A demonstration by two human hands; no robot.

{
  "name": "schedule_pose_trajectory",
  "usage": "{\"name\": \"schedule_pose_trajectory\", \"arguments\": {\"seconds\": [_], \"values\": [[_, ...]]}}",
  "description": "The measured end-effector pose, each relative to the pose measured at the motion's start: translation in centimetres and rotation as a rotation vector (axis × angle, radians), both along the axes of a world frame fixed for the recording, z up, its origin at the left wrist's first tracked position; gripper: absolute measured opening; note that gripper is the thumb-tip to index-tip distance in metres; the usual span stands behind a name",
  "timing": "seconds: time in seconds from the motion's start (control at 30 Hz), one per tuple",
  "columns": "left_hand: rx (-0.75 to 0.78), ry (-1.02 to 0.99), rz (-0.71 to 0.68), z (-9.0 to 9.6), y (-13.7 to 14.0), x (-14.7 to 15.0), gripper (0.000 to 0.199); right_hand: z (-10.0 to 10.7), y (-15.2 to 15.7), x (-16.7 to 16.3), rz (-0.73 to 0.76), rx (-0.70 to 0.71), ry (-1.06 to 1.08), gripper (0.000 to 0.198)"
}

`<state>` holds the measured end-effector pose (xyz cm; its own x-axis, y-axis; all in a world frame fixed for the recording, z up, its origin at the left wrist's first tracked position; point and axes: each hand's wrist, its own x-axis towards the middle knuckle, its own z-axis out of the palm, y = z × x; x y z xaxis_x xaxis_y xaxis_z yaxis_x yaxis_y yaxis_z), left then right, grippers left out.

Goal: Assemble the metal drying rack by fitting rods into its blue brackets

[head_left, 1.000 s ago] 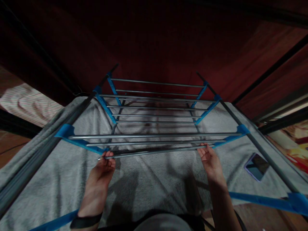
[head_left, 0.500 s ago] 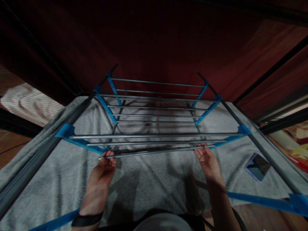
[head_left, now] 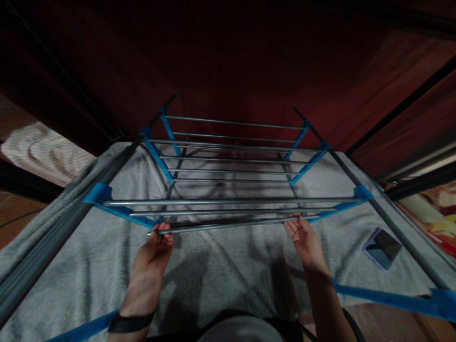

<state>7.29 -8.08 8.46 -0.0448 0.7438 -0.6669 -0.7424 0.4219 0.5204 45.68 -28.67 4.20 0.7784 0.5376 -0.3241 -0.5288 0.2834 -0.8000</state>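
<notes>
A grey metal rod (head_left: 221, 226) runs across between my hands, slightly tilted, its left end lower. My left hand (head_left: 156, 247) is closed on it near the free left end, just below a blue plastic bracket (head_left: 123, 212). Toward the other end, my right hand (head_left: 302, 235) grips the rod between thumb and fingers, close to the right blue bracket (head_left: 337, 210). Just beyond lie two more rods of the same tier, spanning the brackets of the rack (head_left: 235, 201). Whether the rod's right end sits inside its bracket, I cannot tell.
Farther tiers of rods (head_left: 231, 161) stand toward a dark red curtain (head_left: 228, 61). A grey blanket (head_left: 221, 275) lies underneath. On it, at right, rests a phone (head_left: 383, 248). Long dark side poles (head_left: 402, 242) flank both arms, and a near blue bracket (head_left: 384, 297) crosses beside my right forearm.
My right hand has shifted slightly left along the rod. The left hand stays closed near the rod's left end, and the view has moved only a little.
</notes>
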Motion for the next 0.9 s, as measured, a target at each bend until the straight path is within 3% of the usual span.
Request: {"name": "schedule_pose_trajectory", "arguments": {"seconds": [0.1, 0.33, 0.43, 0.53, 0.67, 0.73, 0.9], "values": [[-0.002, 0.016, 0.018, -0.4, 0.0, 0.1, 0.033, -0.2, 0.2, -1.6, 0.086, -0.047, -0.005, 0.034], [0.074, -0.005, 0.053, -1.2, -0.7, 0.7, 0.03, 1.0, 1.1, -6.7, 0.488, -0.203, -0.179, 0.04], [0.068, 0.011, 0.079, -1.1, -0.8, 1.0, 0.029, 2.1, 2.0, -8.6, 0.773, -0.196, -0.33, 0.04], [0.087, 0.027, 0.078, -1.0, -0.7, 1.3, 0.03, 3.0, 3.3, -10.3, 0.961, -0.138, -0.557, 0.037], [0.088, 0.072, 0.086, -0.6, -0.8, 1.7, 0.031, 3.5, 5.8, -12.0, 0.826, -0.043, -1.009, 0.025], [0.095, 0.089, 0.07, -0.5, -0.9, 1.8, 0.031, 3.7, 7.2, -12.6, 0.851, -0.04, -1.236, 0.028], [0.082, 0.12, 0.059, -0.7, -1.2, 1.8, 0.027, 5.1, 10.3, -14.8, 1.151, -0.306, -1.705, 0.042]]}}
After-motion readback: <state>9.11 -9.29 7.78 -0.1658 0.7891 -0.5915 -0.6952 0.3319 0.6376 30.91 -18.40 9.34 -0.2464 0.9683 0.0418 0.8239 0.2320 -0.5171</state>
